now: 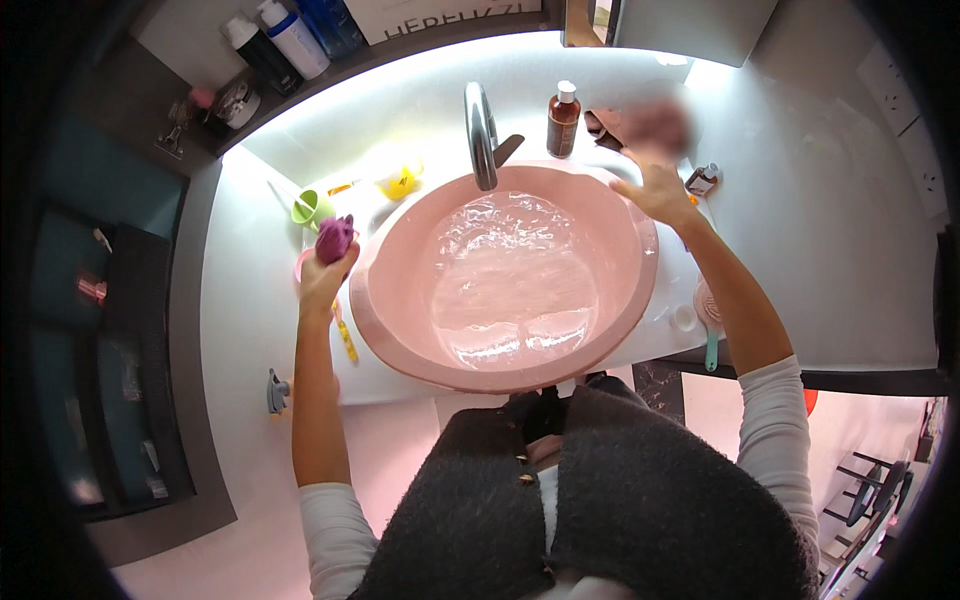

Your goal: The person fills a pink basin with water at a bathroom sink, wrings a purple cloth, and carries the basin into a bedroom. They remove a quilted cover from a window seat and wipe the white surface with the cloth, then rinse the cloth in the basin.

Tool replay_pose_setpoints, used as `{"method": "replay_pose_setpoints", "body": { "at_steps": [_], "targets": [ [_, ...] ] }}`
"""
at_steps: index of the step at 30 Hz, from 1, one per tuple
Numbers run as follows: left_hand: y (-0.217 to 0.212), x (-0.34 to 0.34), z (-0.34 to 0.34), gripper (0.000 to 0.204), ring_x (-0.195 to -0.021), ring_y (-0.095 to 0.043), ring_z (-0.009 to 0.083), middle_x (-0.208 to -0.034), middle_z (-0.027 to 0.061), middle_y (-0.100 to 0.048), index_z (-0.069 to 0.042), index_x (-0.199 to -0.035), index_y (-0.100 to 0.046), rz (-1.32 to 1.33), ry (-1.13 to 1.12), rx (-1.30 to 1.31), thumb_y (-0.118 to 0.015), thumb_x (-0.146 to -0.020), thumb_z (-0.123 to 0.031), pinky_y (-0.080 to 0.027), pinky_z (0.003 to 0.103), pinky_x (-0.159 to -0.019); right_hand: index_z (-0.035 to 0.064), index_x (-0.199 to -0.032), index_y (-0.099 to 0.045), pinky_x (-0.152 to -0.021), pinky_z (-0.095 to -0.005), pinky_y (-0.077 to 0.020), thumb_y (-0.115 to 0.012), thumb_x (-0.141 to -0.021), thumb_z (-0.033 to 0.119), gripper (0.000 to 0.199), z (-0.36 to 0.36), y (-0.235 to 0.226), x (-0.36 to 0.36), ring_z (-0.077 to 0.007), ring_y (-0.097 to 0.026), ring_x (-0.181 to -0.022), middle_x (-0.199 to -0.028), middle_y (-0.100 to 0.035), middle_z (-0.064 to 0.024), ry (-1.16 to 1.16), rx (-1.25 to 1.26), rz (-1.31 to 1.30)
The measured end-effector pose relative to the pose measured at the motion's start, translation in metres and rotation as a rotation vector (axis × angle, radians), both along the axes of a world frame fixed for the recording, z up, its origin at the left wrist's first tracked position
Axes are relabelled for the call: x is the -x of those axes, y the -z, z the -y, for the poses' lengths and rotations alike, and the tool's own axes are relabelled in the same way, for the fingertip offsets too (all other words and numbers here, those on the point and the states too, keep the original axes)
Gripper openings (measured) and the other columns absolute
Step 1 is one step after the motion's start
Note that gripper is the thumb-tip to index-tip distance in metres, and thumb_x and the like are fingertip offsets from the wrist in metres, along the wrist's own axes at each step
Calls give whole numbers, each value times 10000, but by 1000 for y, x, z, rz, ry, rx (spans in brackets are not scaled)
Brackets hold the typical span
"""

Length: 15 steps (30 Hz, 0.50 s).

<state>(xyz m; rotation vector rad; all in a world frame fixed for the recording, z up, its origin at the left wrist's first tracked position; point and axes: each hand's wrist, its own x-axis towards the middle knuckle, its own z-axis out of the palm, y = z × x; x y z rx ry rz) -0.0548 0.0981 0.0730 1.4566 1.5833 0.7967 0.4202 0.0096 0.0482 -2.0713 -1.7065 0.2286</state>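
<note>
A pink oval basin point(372, 325) with rippling clear water in it stands before me, under a chrome faucet point(476, 115). My left hand point(325, 280), raised left of the basin, is closed round a crumpled purple thing point(336, 238) that looks soft; its kind is unclear. Above the basin's far right rim is my right hand point(658, 192), its thumb and fingers apart. Just beyond its fingertips lies a brown thing point(603, 127), partly blurred; I cannot tell whether they touch. A brown bottle point(563, 125) with a pale cap stands upright behind the basin.
Left of the faucet are a yellow cup point(400, 182) and a green cup point(311, 208) with a stick in it. To the right stand a small dark bottle point(703, 180) and a pink round brush with a teal handle point(711, 350). Several bottles line the shelf point(400, 52).
</note>
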Motion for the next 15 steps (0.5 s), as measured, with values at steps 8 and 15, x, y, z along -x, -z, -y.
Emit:
{"method": "replay_pose_setpoints", "body": {
  "at_steps": [8, 15],
  "targets": [
    [49, 34, -2, 369, -797, -599, 142, -921, 16, -605, -119, -1083, -574, 561, -57, 486, -669, -833, -372, -523, 367, -650, -56, -1342, -357, -935, -338, -434, -699, -743, 195, 734, 13, 37, 4, -254, -552, -1081, -1240, -514, -197, 195, 318, -562],
    [46, 18, -6, 271, -894, -628, 226, -997, 102, -630, -36, -1086, -566, 891, -139, 529, -574, -846, -161, -521, 354, -797, -52, -1257, -471, -863, -324, -471, -644, -645, 48, 644, 45, 34, 25, -260, -603, -990, -1088, -609, -197, 239, 102, -585]
  ]
}}
